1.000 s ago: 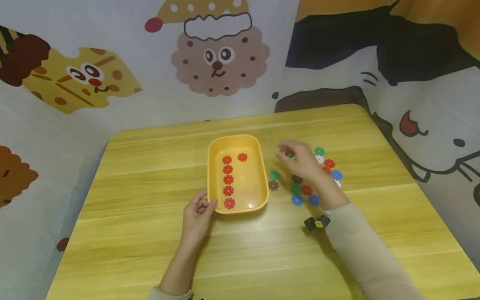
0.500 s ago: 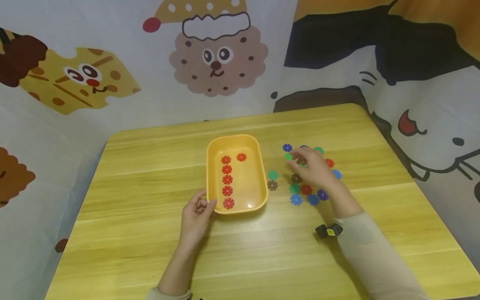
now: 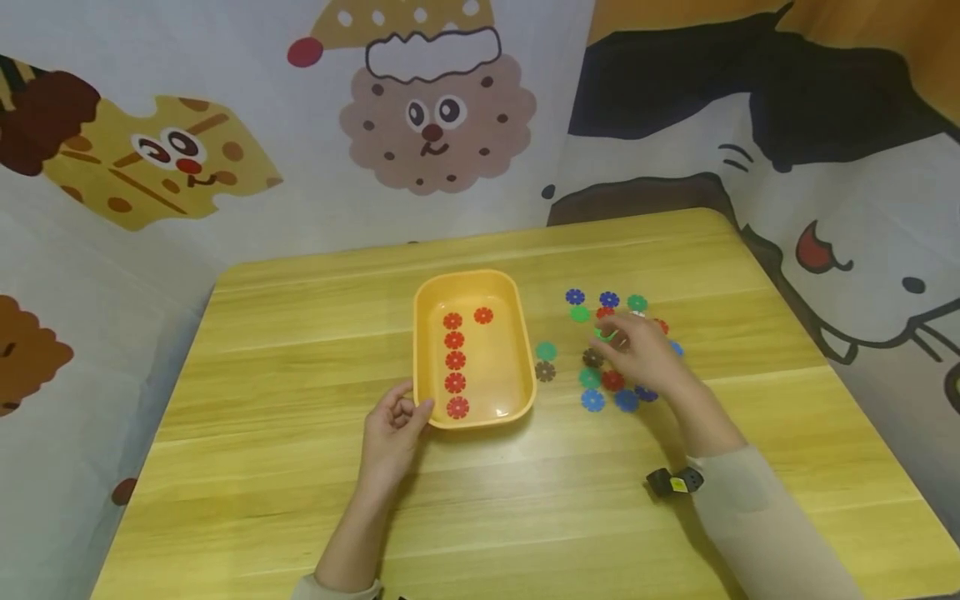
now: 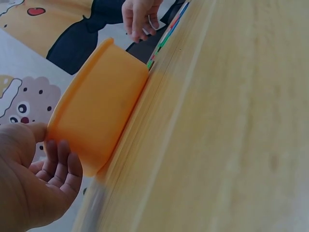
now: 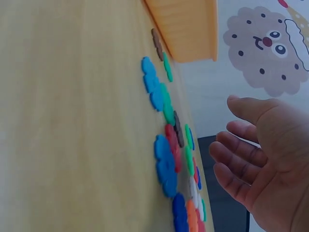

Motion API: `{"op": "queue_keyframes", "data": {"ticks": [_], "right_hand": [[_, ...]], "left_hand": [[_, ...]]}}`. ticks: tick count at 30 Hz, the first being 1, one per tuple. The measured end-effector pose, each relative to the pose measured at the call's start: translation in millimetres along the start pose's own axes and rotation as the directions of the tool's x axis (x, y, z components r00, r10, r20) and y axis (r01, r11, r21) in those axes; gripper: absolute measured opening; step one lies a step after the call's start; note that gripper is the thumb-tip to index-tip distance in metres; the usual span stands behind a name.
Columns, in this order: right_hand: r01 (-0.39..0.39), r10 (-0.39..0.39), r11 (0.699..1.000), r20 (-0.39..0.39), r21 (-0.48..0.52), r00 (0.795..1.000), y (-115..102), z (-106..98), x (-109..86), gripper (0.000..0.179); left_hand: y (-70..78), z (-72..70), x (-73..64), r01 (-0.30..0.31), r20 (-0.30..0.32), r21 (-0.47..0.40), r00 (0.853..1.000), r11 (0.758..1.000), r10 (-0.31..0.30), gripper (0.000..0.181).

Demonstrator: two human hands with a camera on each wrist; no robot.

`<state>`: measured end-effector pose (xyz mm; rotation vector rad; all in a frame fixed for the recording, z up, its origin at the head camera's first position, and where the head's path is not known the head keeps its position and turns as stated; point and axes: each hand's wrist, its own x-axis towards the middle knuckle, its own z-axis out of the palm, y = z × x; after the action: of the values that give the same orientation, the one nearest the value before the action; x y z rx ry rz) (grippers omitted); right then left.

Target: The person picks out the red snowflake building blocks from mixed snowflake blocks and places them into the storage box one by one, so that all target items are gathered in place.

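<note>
My left hand grips the near left corner of a yellow-orange plastic tray, thumb on the rim and fingers curled against the outer wall. Inside it, several red snowflake-shaped discs form a column at the left; one more red disc lies to their right near the far end. My right hand hovers over flat discs scattered right of the tray. In the right wrist view its loosely bent fingers hold nothing. A bright green disc shows by the fingertips, and the palm hides others.
A green disc and a brown disc lie close beside the tray's right wall. Dark blue, light blue, red and white discs lie further right. The wooden table meets a cartoon-printed cloth behind.
My right hand has moved right and nearer across the discs, uncovering dark blue, green and red ones at the far side. My left hand and the tray stay in place.
</note>
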<state>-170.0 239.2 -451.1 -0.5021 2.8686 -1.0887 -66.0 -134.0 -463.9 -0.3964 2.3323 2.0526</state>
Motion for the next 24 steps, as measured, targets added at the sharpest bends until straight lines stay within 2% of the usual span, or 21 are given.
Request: {"op": "queue_keyframes", "data": {"ticks": [7,14,19,24], "right_hand": [[0.015,-0.015,1.000,-0.010,0.000,1.000,11.7,-0.4,-11.7,0.036],[0.001,-0.001,1.000,0.004,-0.022,1.000,20.7,-2.9,-24.2,0.037],[0.020,-0.020,0.999,0.009,-0.048,1.000,25.3,-4.2,-29.8,0.033],[0.008,-0.004,0.999,0.076,-0.053,0.997,27.6,-4.4,-32.3,0.035]], "left_hand": [[-0.4,0.0,0.5,-0.027,0.005,0.008,1.000,1.000,0.027,0.036],[1.6,-0.2,0.4,-0.015,0.003,0.010,1.000,1.000,0.015,0.037],[1.5,-0.2,0.0,-0.016,0.004,0.015,1.000,1.000,0.016,0.036],[2.0,-0.3,0.6,-0.023,0.005,0.023,1.000,0.999,0.023,0.037]]}}
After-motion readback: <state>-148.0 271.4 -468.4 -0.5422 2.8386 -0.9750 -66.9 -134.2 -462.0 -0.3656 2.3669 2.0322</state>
